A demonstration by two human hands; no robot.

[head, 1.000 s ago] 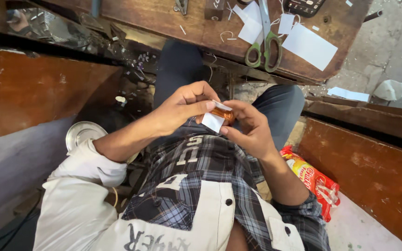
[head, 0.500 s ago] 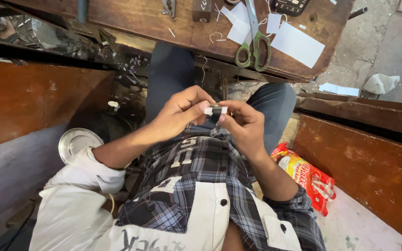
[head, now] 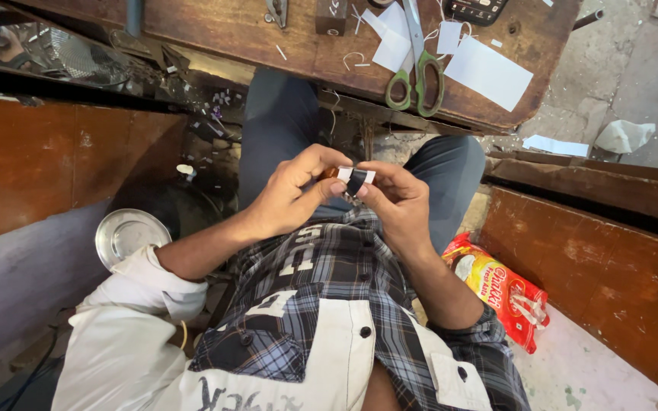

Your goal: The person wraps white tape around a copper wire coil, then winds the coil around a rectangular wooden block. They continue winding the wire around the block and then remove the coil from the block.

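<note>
Both of my hands meet above my lap, pinching one small object with a dark middle, white paper around it and an orange-brown end. My left hand grips it from the left with thumb and forefinger. My right hand holds its right side with the fingertips. Most of the object is hidden by my fingers. Ahead of my hands, green-handled scissors lie on the wooden workbench among white paper slips.
A round metal lid lies at the lower left. A red and yellow snack packet rests on the floor beside my right leg. Brown wooden panels flank me on both sides. A dark block and small metal tools sit on the workbench.
The white paper that stood out flat between my fingers is now folded close around the small object. My hands stay together, turned slightly.
</note>
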